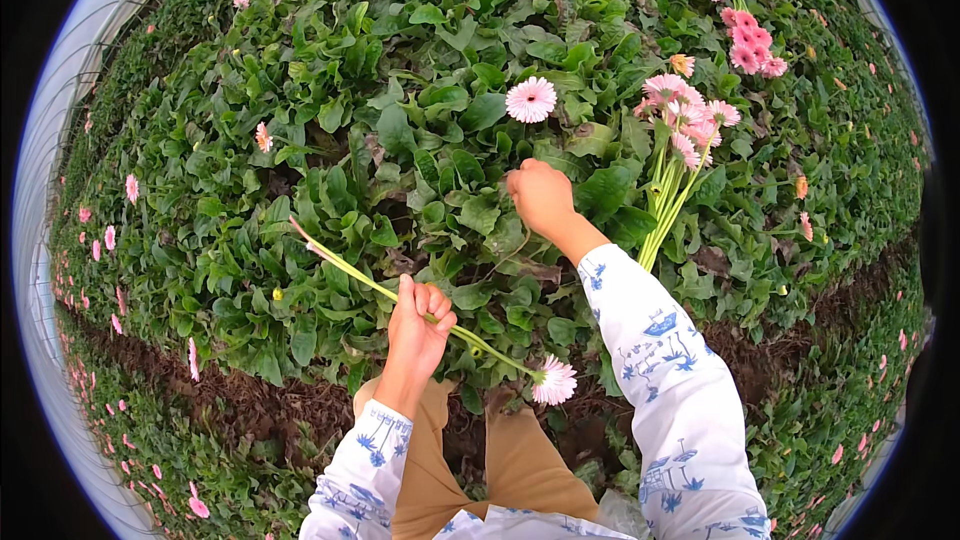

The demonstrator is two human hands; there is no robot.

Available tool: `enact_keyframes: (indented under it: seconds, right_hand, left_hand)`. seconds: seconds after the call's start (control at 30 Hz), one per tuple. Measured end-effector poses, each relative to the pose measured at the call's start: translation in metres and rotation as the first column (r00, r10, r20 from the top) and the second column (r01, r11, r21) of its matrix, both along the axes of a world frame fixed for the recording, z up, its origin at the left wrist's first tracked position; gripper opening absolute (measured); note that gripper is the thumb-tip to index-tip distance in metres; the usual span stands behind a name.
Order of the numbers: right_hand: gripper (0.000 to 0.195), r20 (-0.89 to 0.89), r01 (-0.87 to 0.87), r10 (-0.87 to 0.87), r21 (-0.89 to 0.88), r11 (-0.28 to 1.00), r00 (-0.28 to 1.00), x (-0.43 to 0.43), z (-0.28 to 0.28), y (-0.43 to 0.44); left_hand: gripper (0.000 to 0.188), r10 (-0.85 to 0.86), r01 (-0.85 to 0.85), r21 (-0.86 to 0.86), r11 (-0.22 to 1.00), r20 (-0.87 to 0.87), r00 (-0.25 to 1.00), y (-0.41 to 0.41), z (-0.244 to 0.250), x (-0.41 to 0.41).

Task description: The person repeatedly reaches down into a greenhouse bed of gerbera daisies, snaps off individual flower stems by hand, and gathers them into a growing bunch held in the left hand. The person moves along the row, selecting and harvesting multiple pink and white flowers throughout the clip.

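My left hand point(421, 326) is closed around long green gerbera stems point(345, 266). Their reddish cut ends point up and left, and a pale pink gerbera bloom point(554, 380) hangs at the lower right end. Among the leaves ahead, my right hand point(541, 197) is curled with its knuckles up. Just above it stands a pale pink gerbera with a dark centre point(530, 99). Leaves and my fingers hide that flower's stem, so I cannot tell whether the right hand grips it.
A bunch of pink gerberas point(694, 120) lies on the foliage to the right, stems towards my right sleeve. Beyond it is a deeper pink bunch point(750, 41). Dense green leaves point(360, 120) cover the bed. A brown soil path point(247, 405) runs by my legs point(525, 465).
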State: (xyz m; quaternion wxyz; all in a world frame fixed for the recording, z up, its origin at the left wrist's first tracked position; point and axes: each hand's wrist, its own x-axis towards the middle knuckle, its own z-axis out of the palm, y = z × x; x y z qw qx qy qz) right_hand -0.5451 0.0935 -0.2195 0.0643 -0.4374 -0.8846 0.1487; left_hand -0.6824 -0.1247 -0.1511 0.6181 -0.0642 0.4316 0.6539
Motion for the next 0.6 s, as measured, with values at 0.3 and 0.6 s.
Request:
enact_keyframes:
  seconds: [0.3,0.6]
  right_hand:
    - [0.015,-0.097,0.097,-0.088,0.082,0.992,0.991,0.015,-0.008,0.027]
    - [0.019,0.268,-0.046,-0.063,0.38,0.924,0.961,-0.073,-0.072,0.083]
  left_hand:
    - [0.045,-0.018,0.021,-0.024,0.999,0.115,0.993,0.04,-0.04,0.002]
    - [0.047,-0.097,0.105,-0.057,0.993,0.135,0.986,0.064,-0.032,0.012]
